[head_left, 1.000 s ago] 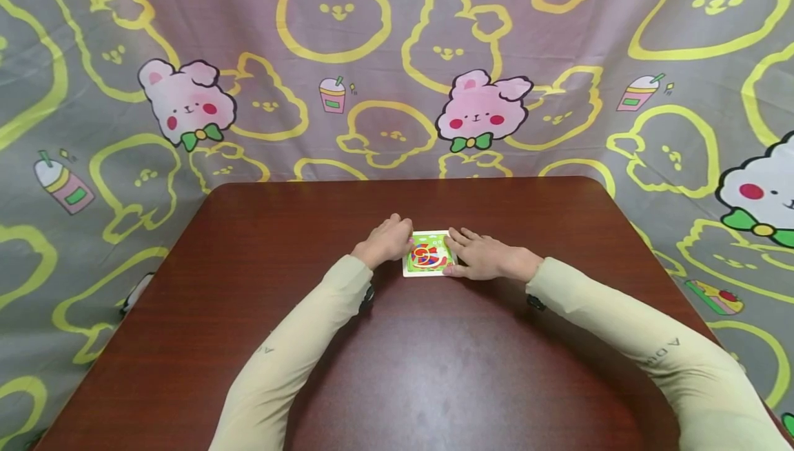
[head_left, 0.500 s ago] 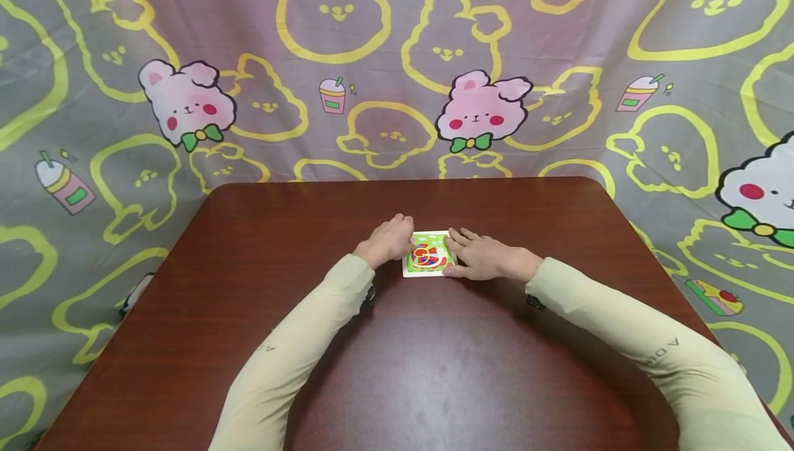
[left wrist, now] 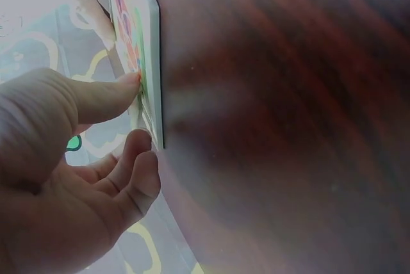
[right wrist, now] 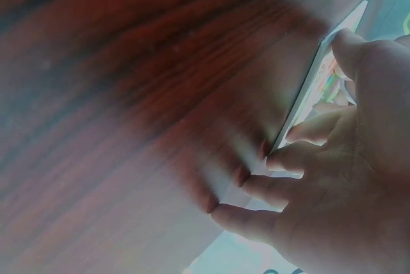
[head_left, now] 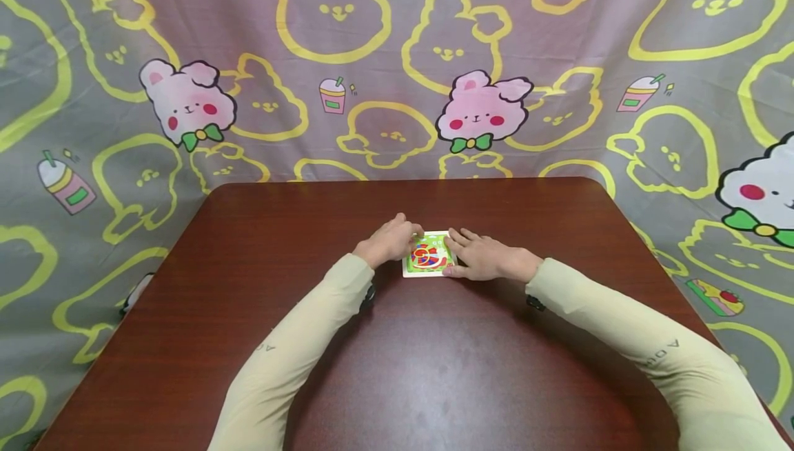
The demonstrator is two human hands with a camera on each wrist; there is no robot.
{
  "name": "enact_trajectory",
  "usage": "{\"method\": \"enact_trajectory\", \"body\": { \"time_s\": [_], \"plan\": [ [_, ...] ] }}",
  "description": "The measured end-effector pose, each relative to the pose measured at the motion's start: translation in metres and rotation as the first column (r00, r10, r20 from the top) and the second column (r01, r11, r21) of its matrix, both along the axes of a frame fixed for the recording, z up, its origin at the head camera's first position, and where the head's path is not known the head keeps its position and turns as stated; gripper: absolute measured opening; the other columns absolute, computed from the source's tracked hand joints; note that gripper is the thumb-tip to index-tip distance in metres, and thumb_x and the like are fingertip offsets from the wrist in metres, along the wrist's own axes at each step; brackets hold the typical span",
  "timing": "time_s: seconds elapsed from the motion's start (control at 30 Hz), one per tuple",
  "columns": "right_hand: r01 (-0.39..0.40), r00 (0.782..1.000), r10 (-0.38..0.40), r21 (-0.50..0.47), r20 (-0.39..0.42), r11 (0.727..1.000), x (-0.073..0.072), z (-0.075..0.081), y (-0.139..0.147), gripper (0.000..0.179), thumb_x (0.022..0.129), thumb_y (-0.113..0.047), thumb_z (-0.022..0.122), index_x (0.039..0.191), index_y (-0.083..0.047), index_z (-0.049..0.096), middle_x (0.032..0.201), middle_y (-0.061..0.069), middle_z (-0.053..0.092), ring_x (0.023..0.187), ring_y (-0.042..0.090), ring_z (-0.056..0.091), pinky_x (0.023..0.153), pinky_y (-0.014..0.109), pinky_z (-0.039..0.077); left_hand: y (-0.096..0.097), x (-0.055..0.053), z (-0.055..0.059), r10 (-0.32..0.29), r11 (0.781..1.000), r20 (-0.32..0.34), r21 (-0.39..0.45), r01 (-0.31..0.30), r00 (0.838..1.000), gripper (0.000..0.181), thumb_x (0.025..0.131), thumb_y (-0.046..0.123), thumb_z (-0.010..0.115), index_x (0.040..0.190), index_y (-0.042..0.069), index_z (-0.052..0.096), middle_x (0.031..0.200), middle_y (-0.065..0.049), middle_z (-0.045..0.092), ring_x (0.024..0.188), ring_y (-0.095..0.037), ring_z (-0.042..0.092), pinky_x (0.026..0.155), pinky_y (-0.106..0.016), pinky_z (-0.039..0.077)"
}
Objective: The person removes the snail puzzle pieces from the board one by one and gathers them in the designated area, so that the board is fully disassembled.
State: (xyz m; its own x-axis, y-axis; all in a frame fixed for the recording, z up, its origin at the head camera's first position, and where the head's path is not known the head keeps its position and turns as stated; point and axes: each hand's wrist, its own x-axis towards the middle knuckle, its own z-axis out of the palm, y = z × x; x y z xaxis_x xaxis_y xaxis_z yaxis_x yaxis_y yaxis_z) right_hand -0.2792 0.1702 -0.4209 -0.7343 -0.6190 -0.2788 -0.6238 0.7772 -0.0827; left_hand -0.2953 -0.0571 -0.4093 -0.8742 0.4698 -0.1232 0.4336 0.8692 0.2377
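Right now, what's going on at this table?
A person has both bare hands on a small, square picture board lying flat on the brown table. The right hand rests at the board's right side, its fingers spread. The left hand touches the left side; whether it pinches anything is hard to tell. The board's colourful face is up, partly covered by the hands.

glossy brown table [head_left: 446,354], grey bunny-print curtain [head_left: 384,78] behind
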Motion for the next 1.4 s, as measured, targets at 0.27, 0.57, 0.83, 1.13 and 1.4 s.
{"method": "enact_trajectory", "body": {
  "time_s": [0.27,0.57,0.83,1.13,1.4],
  "plan": [
    [0.014,1.000,-0.014,-0.004,0.009,1.000,-0.001,0.000,-0.001,0.084,0.097,-0.061,0.043,0.156,-0.006,0.021,0.163,0.019,0.014,0.149,0.044,0.018,0.111,0.064,0.030,0.000,-0.001,-0.002,-0.017,0.999,-0.037,0.032,0.018,0.999,0.034,0.092,0.010,0.061,0.125,0.017,0.065,0.115,-0.012,0.054,0.092,-0.021,0.053,0.075,-0.030,0.048],
    [0.013,1.000,-0.013,-0.003,0.003,1.000,0.000,0.000,-0.001,0.084,0.097,-0.061,0.043,0.155,-0.006,0.022,0.163,0.020,0.015,0.148,0.044,0.018,0.111,0.063,0.030,-0.001,0.000,-0.007,-0.043,0.992,-0.115,0.111,0.056,0.992,0.032,0.092,0.004,0.058,0.121,0.013,0.067,0.108,-0.010,0.054,0.089,-0.020,0.053,0.075,-0.031,0.048],
    [0.013,1.000,-0.013,0.000,-0.001,1.000,0.000,-0.002,-0.002,0.083,0.097,-0.062,0.043,0.155,-0.006,0.022,0.163,0.020,0.015,0.148,0.044,0.018,0.111,0.063,0.030,-0.004,-0.002,-0.001,-0.041,0.970,-0.120,0.233,0.068,0.992,0.027,0.094,0.002,0.055,0.115,0.009,0.069,0.104,-0.008,0.060,0.092,-0.020,0.055,0.079,-0.034,0.049],
    [0.020,1.000,-0.019,-0.007,0.009,1.000,-0.002,-0.003,0.000,0.084,0.097,-0.062,0.043,0.156,-0.007,0.022,0.163,0.019,0.014,0.149,0.043,0.017,0.112,0.063,0.028,-0.016,-0.003,0.004,0.008,0.964,-0.106,0.266,0.020,0.994,0.024,0.096,0.008,0.055,0.115,0.011,0.069,0.102,-0.006,0.061,0.090,-0.017,0.054,0.080,-0.031,0.048],
    [0.005,1.000,-0.005,-0.018,-0.001,1.000,0.000,-0.003,0.000,0.083,0.097,-0.061,0.044,0.155,-0.005,0.023,0.162,0.021,0.016,0.148,0.044,0.018,0.111,0.063,0.029,-0.027,-0.002,0.006,0.043,0.953,-0.088,0.303,-0.015,0.995,0.021,0.097,0.009,0.056,0.112,0.010,0.071,0.099,-0.007,0.062,0.088,-0.019,0.055,0.079,-0.033,0.048]
  ]
}}
